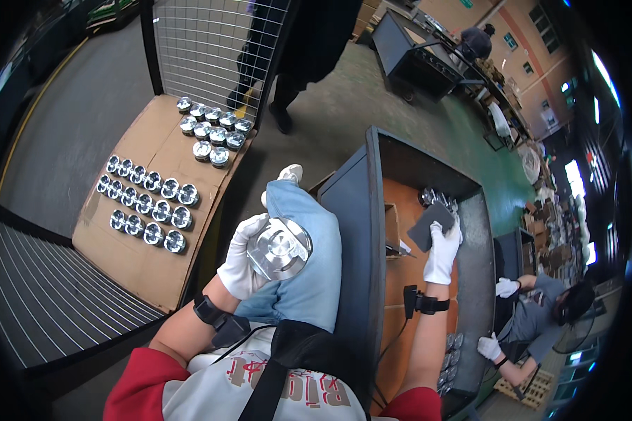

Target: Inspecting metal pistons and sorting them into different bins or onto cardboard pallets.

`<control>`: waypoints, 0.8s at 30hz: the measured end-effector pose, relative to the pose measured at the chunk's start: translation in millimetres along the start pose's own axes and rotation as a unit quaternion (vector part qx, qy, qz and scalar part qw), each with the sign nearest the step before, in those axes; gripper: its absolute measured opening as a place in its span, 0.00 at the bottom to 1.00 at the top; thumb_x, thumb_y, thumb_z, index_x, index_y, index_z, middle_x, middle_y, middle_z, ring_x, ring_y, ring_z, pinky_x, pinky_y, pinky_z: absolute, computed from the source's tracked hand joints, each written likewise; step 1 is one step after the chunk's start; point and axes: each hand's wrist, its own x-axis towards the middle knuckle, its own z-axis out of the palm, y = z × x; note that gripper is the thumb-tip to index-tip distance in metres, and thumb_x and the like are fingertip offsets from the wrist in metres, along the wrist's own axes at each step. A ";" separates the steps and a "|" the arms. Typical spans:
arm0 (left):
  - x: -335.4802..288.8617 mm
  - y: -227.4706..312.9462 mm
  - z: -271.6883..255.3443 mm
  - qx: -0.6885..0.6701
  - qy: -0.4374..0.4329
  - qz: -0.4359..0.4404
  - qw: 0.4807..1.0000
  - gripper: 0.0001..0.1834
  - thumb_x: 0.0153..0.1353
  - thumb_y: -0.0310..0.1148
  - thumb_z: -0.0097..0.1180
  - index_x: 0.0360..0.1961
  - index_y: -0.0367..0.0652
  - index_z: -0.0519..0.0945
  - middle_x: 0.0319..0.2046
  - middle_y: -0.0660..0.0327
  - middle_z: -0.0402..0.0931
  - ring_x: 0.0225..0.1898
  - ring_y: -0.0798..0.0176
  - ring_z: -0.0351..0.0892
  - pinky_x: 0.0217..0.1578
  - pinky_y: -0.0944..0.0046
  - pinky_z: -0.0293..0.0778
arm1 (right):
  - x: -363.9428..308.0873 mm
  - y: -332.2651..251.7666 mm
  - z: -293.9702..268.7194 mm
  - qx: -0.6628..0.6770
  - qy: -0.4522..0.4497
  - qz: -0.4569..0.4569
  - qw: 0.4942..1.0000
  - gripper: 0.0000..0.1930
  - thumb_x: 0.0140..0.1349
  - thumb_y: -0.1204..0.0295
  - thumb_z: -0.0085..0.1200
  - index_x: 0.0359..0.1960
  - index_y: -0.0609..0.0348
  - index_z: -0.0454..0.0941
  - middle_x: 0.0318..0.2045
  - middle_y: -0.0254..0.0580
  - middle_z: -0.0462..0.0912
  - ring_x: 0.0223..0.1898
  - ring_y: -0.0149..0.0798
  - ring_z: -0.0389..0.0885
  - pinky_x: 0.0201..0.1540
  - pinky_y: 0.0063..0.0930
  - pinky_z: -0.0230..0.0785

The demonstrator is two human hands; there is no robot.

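Note:
My left hand [240,263], in a white glove, grips a shiny round metal piston [281,249] by its side, its machined crown facing up above my lap. In my gloved right hand [442,256] is a dark grey flat pad [428,226], held over the orange-floored dark bin [376,189] to my right. Several pistons [432,196] lie in that bin just beyond the pad, partly hidden by it. More pistons [451,354] are in its near end, beside my right forearm. On the left, rows of pistons [174,241] stand on a cardboard sheet [112,270].
Wire mesh panels [218,42] border the cardboard at its far and near-left sides. A small cardboard box [392,235] sits inside the bin. Someone in dark clothes [309,42] stands beyond the mesh; a seated person [537,309] with white gloves is at the right. Workbenches [407,59] stand farther back.

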 end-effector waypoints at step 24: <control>13.3 -0.1 2.2 0.015 0.095 -0.052 0.994 0.18 0.71 0.46 0.48 0.45 0.43 0.81 0.38 0.56 0.85 0.40 0.55 0.87 0.43 0.52 0.86 | 45.6 58.0 25.3 -0.602 -0.128 0.073 0.785 0.27 0.53 0.48 0.66 0.47 0.55 0.83 0.46 0.52 0.84 0.48 0.53 0.83 0.52 0.46 0.76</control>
